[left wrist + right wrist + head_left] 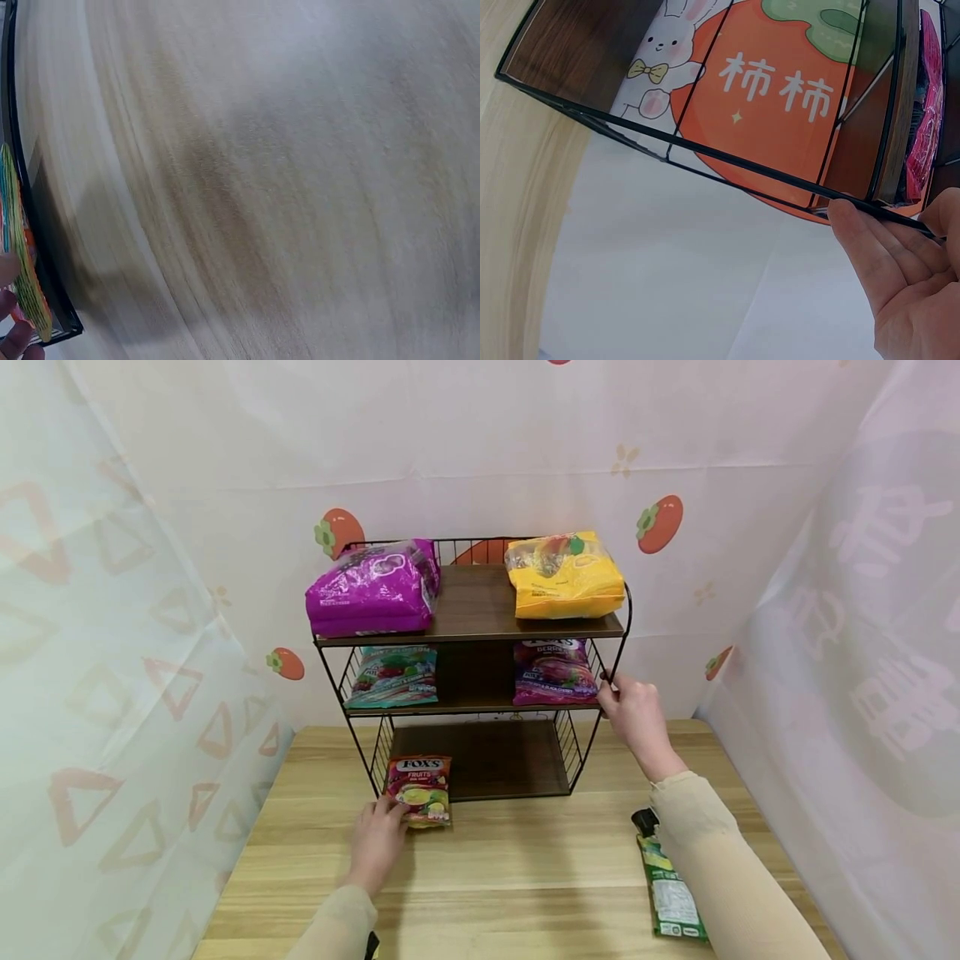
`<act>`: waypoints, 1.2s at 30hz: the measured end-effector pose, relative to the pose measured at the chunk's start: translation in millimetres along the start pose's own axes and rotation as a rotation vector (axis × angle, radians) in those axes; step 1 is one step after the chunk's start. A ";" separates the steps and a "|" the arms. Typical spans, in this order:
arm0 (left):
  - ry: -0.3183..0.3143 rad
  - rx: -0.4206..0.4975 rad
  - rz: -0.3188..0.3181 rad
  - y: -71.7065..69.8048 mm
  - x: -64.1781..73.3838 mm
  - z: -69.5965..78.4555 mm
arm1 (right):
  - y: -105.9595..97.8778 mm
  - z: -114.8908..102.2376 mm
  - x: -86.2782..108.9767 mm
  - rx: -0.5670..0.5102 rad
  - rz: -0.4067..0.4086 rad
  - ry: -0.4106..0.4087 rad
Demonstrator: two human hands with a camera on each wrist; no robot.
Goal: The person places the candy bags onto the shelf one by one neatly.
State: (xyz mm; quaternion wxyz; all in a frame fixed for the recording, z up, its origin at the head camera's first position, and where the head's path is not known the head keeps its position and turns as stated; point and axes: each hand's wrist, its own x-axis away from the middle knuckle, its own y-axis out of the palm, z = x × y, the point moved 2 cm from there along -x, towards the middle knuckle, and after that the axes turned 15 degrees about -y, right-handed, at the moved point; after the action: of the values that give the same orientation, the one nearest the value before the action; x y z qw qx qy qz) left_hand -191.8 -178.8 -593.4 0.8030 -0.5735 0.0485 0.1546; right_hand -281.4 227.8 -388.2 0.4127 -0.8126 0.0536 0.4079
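Observation:
A red Fox's Fruits candy bag (422, 789) stands at the left end of the bottom shelf, leaning over its front edge. My left hand (378, 842) holds its lower left side; in the left wrist view, the fingers (9, 268) pinch the bag (28, 281), seen edge-on. My right hand (637, 717) grips the right front post of the black wire rack (619, 647) at middle-shelf height. From the right wrist, that hand (911, 289) shows its thumb and fingers on the black rod (765, 171).
On the top shelf sit a purple bag (375, 589) and a yellow bag (566, 581). A teal bag (396, 677) and a purple berries bag (553, 672) occupy the middle shelf. By my right forearm lie a green packet (671, 893) and a small black object (644, 821) on the wooden table (510, 877).

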 end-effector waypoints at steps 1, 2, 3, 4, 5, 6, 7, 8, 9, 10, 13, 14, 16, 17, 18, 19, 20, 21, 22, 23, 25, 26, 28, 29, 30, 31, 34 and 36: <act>0.018 0.001 0.005 0.4 1.0 1.0 | 0.1 0.0 0.1 0.001 0.002 -0.005; 0.031 0.010 0.009 1.0 1.8 1.7 | 0.2 0.2 0.3 0.001 0.004 -0.008; 0.039 0.017 0.012 1.1 2.5 2.9 | 0.3 0.1 0.3 0.000 0.005 -0.011; 0.047 0.023 0.014 1.0 3.3 4.1 | 0.3 0.2 0.4 0.001 0.007 -0.014; 0.052 0.032 0.011 0.7 4.0 5.5 | 0.4 0.3 0.4 0.001 0.010 -0.018; 0.057 0.042 0.004 0.3 4.7 7.0 | 0.5 0.4 0.4 0.000 0.011 -0.019; 0.062 0.052 -0.006 -0.3 5.3 8.5 | 0.5 0.4 0.4 0.003 0.014 -0.024; 0.071 0.056 -0.016 -0.7 6.2 10.0 | 0.4 0.5 0.3 0.008 0.016 -0.029; 0.078 0.060 -0.030 -1.0 7.2 11.5 | 0.4 0.5 0.2 0.011 0.019 -0.033; 0.088 0.059 -0.044 -1.0 8.1 12.8 | 0.4 0.6 0.1 0.015 0.023 -0.037; 0.124 0.045 -0.070 -0.6 10.9 15.9 | 0.6 0.4 -0.2 0.022 0.030 -0.046; 0.138 0.035 -0.071 -0.1 11.7 16.6 | 0.4 0.3 -0.2 0.023 0.032 -0.047; 0.159 0.017 -0.071 1.2 12.7 17.7 | 0.7 0.2 -0.1 0.023 0.035 -0.047; 0.165 0.010 -0.070 1.7 13.2 18.0 | 0.9 0.1 -0.1 0.022 0.035 -0.045; 0.171 0.000 -0.070 2.4 13.3 18.1 | 0.9 0.1 0.0 0.022 0.035 -0.044; 0.175 -0.011 -0.071 3.0 13.5 18.2 | 0.9 0.2 0.1 0.023 0.036 -0.042; 0.175 -0.017 -0.078 3.3 13.5 18.1 | 0.8 0.3 0.2 0.023 0.036 -0.039; 0.173 -0.027 -0.087 3.6 13.6 18.0 | 1.0 0.7 0.3 0.023 0.035 -0.036; 0.172 -0.037 -0.097 4.0 13.5 17.8 | 1.1 0.9 0.3 0.023 0.036 -0.036; 0.172 -0.046 -0.106 4.0 13.6 17.7 | 1.1 1.0 0.4 0.023 0.037 -0.037; 0.175 -0.061 -0.119 4.8 13.7 17.1 | 1.1 0.8 0.4 0.023 0.039 -0.038; 0.177 -0.066 -0.125 4.9 13.9 16.9 | 1.1 0.7 0.4 0.022 0.037 -0.035; 0.185 -0.081 -0.126 5.7 14.4 16.4 | 1.1 0.4 0.2 0.021 0.036 -0.033; 0.187 -0.086 -0.128 5.8 14.6 16.4 | 1.0 0.4 0.3 0.020 0.033 -0.030; 0.190 -0.093 -0.128 5.9 14.9 16.4 | 1.1 0.4 0.3 0.019 0.030 -0.025; 0.190 -0.101 -0.133 5.7 15.2 16.7 | 1.1 0.4 0.3 0.018 0.028 -0.022; 0.192 -0.137 -0.149 5.4 15.8 18.0 | 1.3 1.0 0.5 0.025 0.026 -0.020; 0.193 -0.166 -0.158 5.7 15.9 19.0 | 1.5 1.6 0.8 0.030 0.027 -0.018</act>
State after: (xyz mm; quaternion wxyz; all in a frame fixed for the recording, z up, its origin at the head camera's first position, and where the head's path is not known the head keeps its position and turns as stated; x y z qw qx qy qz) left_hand -180.3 -156.3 -596.2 0.7542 -0.6520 0.0674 0.0386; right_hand -282.6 228.1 -390.3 0.4196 -0.8018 0.0670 0.4201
